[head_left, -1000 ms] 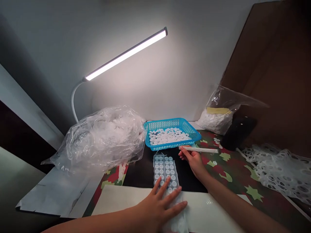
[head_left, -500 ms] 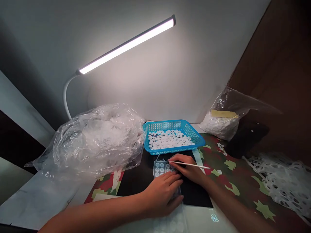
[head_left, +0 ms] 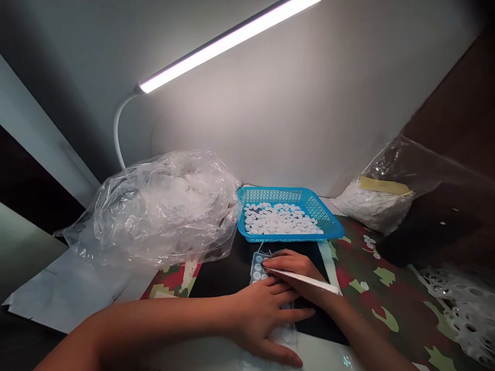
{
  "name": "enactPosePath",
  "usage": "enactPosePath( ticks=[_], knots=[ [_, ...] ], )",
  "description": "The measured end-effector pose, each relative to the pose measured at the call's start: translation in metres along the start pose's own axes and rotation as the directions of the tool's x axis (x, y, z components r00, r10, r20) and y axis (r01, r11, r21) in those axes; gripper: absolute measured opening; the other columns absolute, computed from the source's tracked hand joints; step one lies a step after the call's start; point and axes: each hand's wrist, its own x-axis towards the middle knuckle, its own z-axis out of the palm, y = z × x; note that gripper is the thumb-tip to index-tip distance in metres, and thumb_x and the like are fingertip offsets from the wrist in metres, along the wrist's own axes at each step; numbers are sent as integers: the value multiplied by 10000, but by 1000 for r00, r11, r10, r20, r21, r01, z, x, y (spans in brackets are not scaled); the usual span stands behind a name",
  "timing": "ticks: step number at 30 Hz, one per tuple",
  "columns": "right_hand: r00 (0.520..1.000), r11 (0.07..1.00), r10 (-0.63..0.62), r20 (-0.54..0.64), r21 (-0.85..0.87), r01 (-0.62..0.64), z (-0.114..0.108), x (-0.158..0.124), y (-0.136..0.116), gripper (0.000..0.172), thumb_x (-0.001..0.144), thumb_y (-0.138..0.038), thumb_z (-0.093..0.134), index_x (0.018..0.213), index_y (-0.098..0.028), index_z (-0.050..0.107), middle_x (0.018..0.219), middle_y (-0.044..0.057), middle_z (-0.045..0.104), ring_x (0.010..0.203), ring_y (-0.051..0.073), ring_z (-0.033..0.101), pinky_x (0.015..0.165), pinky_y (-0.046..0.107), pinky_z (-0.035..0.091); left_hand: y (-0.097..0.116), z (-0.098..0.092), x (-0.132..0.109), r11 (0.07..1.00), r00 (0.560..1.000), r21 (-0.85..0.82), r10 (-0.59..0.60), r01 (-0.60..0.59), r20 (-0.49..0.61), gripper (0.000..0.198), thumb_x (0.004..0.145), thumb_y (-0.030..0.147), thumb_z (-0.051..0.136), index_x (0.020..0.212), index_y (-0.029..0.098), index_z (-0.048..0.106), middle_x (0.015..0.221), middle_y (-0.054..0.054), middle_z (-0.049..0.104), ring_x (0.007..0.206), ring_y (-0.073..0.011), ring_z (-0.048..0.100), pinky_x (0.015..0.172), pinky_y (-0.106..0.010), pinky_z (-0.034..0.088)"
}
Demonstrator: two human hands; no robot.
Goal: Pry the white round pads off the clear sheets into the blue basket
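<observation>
A translucent tray (head_left: 258, 267) with rows of round cups lies in front of me, its near part seen between and below my fingers. My left hand (head_left: 266, 317) rests across the tray, fingers spread and nothing in them. Just beyond it my right hand (head_left: 296, 270) pinches a thin white stick (head_left: 309, 281) that slants down to the right. That hand covers the tray's far right cups. Behind both hands stands a blue plastic basket (head_left: 328, 219) with many small white round discs (head_left: 280, 219) in it.
A large clear plastic bag (head_left: 166, 221) of whitish parts bulges at the left. Another clear bag (head_left: 377, 206) with a yellow label stands at the back right. Ring-holed white scraps (head_left: 472, 314) lie at the right edge. A lit lamp (head_left: 232, 46) hangs above.
My left hand's fingers have spread wider over the tray. My right hand has turned and the stick now points more towards me. The whole view has shifted.
</observation>
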Motion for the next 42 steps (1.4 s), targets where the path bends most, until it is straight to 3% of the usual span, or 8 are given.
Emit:
enactPosePath(
  ticks=[9, 18, 21, 24, 28, 34, 39, 42],
  knots=[
    [999, 998, -19, 30, -53, 21, 3, 1, -1, 223, 920, -235, 489, 1059, -198, 659, 1003, 29, 703, 970, 197, 613, 848, 338, 510, 1, 3, 1, 1000, 1000, 29, -1, 1, -4, 718, 788, 544, 540, 1390, 202, 348, 1399, -110, 426, 1274, -285, 403, 1103, -400, 211],
    [987, 938, -137, 88, -309, 158, 2, 8, -9, 223, 896, -176, 500, 1069, -208, 636, 1018, 45, 697, 963, 227, 613, 813, 367, 529, 0, 3, 0, 1000, 1000, 5, 9, -9, -11, 705, 793, 562, 528, 1374, 191, 378, 1399, -118, 429, 1296, -273, 376, 1115, -382, 196],
    [993, 970, -113, -39, -222, 102, 1, 5, -7, 236, 922, -197, 441, 1069, -198, 627, 995, 58, 690, 932, 206, 614, 814, 349, 530, 1, 3, 0, 1000, 1000, 22, 13, -13, -15, 704, 800, 568, 518, 1378, 194, 370, 1413, -113, 409, 1333, -265, 318, 1136, -390, 136],
    [986, 993, 51, -158, -97, -67, 0, 1, -5, 253, 942, -241, 399, 1035, -207, 632, 956, 56, 681, 911, 186, 630, 806, 322, 531, 3, 0, 1, 999, 1000, 33, 15, -15, -11, 703, 813, 562, 501, 1395, 201, 338, 1448, -97, 359, 1367, -254, 252, 1149, -397, 78],
    [957, 971, 238, -167, 38, -235, 0, -4, -7, 247, 939, -300, 423, 980, -213, 651, 987, 46, 684, 920, 176, 648, 831, 305, 523, 4, 0, 1, 999, 1000, 36, 6, -6, 0, 701, 813, 561, 500, 1396, 206, 338, 1450, -89, 356, 1358, -258, 270, 1150, -405, 86],
    [990, 983, 139, -28, 129, -134, 2, -3, -12, 260, 902, -355, 503, 959, -194, 700, 1056, 85, 686, 984, 202, 641, 858, 339, 529, 0, 5, 0, 1000, 1000, 10, -21, 21, -16, 701, 786, 595, 513, 1360, 207, 403, 1362, -92, 478, 1279, -272, 395, 1106, -401, 229],
    [989, 982, 144, -31, 129, -138, 2, -2, -11, 290, 907, -367, 488, 971, -192, 710, 1035, 95, 693, 946, 201, 659, 819, 329, 549, -2, 10, 1, 999, 997, 16, 31, -30, -74, 672, 779, 541, 550, 1335, 181, 435, 1331, -107, 507, 1241, -267, 439, 1091, -393, 271],
    [981, 978, 182, -67, 114, -174, 4, -2, -9, 257, 897, -355, 509, 948, -204, 711, 968, 70, 718, 883, 197, 677, 786, 321, 553, 0, 10, 1, 996, 984, 52, 78, -71, -157, 453, 819, 443, 518, 1163, 154, 574, 1162, -105, 623, 1089, -225, 558, 984, -328, 408]
  ],
)
